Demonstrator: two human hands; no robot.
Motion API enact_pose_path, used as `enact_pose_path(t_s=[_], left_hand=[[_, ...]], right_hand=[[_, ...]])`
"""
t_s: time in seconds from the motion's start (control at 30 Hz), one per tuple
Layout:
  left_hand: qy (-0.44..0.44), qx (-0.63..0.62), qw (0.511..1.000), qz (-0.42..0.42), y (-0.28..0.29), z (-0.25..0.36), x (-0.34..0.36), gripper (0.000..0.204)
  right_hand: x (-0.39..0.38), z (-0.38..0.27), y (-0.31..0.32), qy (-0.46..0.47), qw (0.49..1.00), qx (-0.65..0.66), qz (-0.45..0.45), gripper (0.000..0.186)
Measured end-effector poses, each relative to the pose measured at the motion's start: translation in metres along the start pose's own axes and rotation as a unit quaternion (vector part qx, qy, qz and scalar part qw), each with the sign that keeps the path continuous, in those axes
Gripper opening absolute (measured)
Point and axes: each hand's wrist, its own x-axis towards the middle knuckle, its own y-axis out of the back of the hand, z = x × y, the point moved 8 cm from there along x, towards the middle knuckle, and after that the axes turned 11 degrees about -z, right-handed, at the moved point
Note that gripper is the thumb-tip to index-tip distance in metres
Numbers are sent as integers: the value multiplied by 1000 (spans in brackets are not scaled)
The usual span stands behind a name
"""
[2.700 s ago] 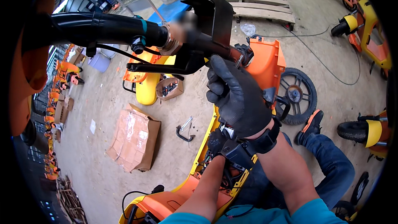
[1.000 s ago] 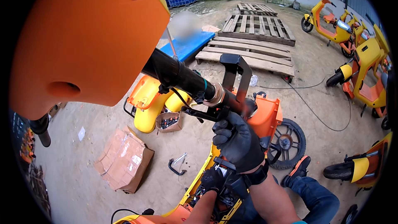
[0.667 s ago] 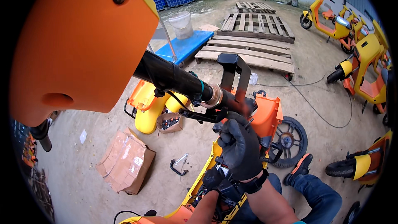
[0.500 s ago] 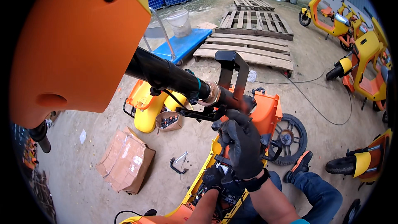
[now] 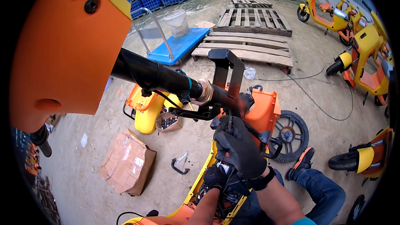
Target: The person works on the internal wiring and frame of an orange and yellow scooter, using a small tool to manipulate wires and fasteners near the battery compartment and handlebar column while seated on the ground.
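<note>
Both hands wear dark work gloves. My right hand (image 5: 241, 143) is raised just below the black steering tube (image 5: 162, 77), its fingers pinched around a small thin metal piece (image 5: 230, 121) that points up; its exact kind is too small to tell. Lower down, my left hand (image 5: 215, 177) reaches into the opened yellow and orange scooter body (image 5: 196, 189), among wires and dark parts. Its fingers look curled, and what they hold is hidden. A black bracket (image 5: 227, 64) stands on the tube beyond a metal ring nut (image 5: 204, 91). A large orange panel (image 5: 66, 54) fills the upper left.
A cardboard box (image 5: 127, 162), a black handle-like part (image 5: 179, 167) and a small box of parts (image 5: 169, 123) lie on the floor at left. A loose wheel (image 5: 288, 135) is at right, near a jeans-clad leg (image 5: 321, 191). Pallets (image 5: 246, 50), a blue trolley (image 5: 179, 46) and several scooters (image 5: 368, 58) stand farther off.
The tube, bracket and orange panel have shifted left in the picture. My right hand has turned and lowered slightly, showing the thin piece in its fingers. My left hand stays nearly in place.
</note>
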Motion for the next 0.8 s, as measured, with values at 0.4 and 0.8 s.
enact_pose_path(t_s=[0.4, 0.8], left_hand=[[-18, 9, 1000, 10, 3, 2, -2, 34], [-23, -2, 1000, 18, 8, 6, -3, 32]], right_hand=[[-7, -59, 17, 160, 874, -456, 57, 32], [0, -84, -8, 215, 773, -595, 47, 19]])
